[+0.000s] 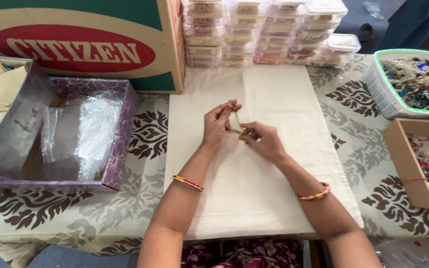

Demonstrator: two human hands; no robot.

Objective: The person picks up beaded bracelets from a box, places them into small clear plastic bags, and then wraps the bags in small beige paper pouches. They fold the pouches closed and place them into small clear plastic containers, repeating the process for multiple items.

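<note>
Greenish thin strand (236,118), maybe a chain or beaded string, too small to make out, is held between both hands above the middle of a cream cloth (274,89). Left hand (217,124) pinches its upper end between thumb and fingertips, right hand (263,140) pinches the lower end just beside it; the fingers hide most of the strand. Each wrist wears a red and gold bangle (188,182).

Purple patterned box (120,164) sits on the left, with crumpled clear plastic bags (83,131) inside; its grey lid leans up and is cut by the frame edge. Behind it stands a big cardboard carton (167,54), top cropped. Stacks of clear lidded containers (264,32) line the back edge, contents unreadable. On the right, a white basket with a green rim (381,94) holds mixed dark jewellery, partly out of frame. Below it, an open cardboard tray (403,164) holds more tangled pieces, cut off at the right. Brown-patterned tablecloth (150,134) lies under everything.
</note>
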